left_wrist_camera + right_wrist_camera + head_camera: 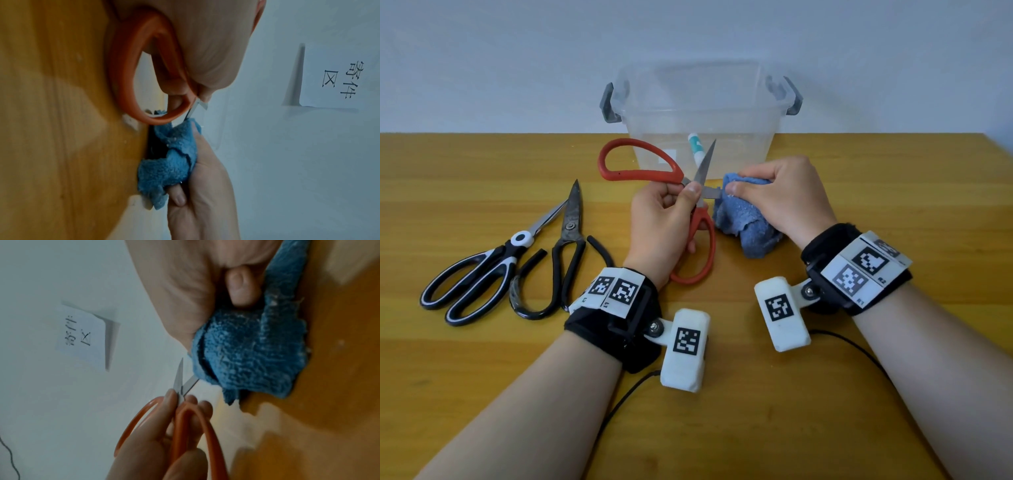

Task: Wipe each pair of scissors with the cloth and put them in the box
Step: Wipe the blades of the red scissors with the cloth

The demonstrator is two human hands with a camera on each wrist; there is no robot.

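Head view shows the left hand (pixel 666 219) gripping the red scissors (pixel 654 171) at the pivot, near the table's (pixel 482 377) far edge; right hand (pixel 780 195) pinches the soft cloth (pixel 743 226) round one blade. Stiff, slick, sharp steel: hold the handles

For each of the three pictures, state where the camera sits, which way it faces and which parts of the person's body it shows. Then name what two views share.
Head: worn high, facing down at the table; both forearms, left hand, right hand.
Left wrist: faces along the palm at the red scissors.
Right wrist: faces along the palm at the blue cloth.
Shared: both wrist views show scissors, cloth and both hands.
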